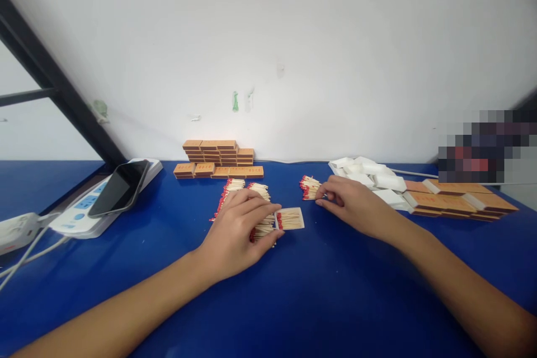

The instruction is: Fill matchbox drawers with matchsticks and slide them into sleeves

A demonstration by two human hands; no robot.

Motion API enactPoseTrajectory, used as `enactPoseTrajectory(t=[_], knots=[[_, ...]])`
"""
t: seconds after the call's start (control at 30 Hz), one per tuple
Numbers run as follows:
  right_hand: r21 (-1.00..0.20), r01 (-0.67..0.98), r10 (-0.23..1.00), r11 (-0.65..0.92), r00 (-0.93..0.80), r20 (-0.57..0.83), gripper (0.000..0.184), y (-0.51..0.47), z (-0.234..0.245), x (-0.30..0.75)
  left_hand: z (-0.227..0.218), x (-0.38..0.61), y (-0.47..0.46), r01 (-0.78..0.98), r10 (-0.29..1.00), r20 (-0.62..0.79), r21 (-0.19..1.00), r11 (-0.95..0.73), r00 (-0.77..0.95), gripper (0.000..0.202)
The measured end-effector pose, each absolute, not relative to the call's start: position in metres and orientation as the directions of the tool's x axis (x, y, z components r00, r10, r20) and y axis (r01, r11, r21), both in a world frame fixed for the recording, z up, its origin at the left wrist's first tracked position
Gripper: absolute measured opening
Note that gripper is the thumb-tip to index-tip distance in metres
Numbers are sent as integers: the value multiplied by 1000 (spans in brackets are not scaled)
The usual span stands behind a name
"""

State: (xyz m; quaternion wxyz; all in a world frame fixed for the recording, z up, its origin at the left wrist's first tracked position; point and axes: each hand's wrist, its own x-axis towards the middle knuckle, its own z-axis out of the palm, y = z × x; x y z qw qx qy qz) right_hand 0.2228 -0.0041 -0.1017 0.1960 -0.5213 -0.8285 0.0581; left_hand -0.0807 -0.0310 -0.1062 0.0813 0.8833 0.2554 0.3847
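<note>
My left hand grips the left end of a small white matchbox tray between thumb and fingers. Inside the tray lie red-tipped matches, heads to the left. Under and behind that hand spreads a larger heap of matches, partly covered by the palm and fingers. To the right, my right hand has its fingertips closed at the right end of a small match pile. The fingers hide how many matches they pinch.
Filled-looking orange matchboxes are stacked against the wall. White empty-looking trays lie heaped at the right, beside orange matchbox sleeves. A phone rests on a white power strip at the left, with cables nearby.
</note>
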Motion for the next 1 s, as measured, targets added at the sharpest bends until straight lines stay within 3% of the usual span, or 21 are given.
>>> enactPoseTrajectory(t=[0.4, 1.0], knots=[[-278, 862, 900, 423, -364, 240, 14, -3, -105, 225, -102, -84, -21, 418, 533, 634, 338, -843, 561, 33], [-372, 801, 882, 469, -444, 155, 16, -6, -103, 224, -108, -82, -28, 379, 503, 627, 333, -863, 595, 41]])
